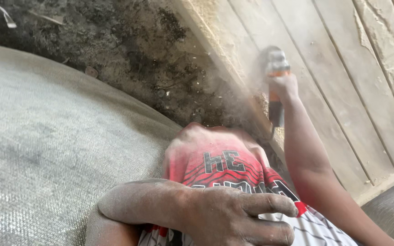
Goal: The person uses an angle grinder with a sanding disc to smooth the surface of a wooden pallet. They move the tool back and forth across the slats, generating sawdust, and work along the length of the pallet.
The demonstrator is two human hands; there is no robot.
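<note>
A slatted wooden panel (338,77) filled the upper right, its pale boards running diagonally and coated in dust, with a raised edge strip along its left side. Left of the panel lay dark, dirty ground (133,50) strewn with grit and small scraps. Farther left of that, a grey woven cushion (46,141) took up much of the view, and another grey cushion corner (393,209) sat just below the panel's bottom edge. No containers showed. The right hand (282,86) was closed around a power tool (275,68), grey at the head with an orange band and a dark handle, pressed against the panel beside its edge strip; a haze of dust blurred the tool's working end, so its disc could not be made out. The right forearm ran down from there across the panel's lower boards. The left hand (233,216), grey with dust, lay flat and loosely spread on a red, black and white shirt (224,166), well below the panel, holding nothing, fingers pointing right.
</note>
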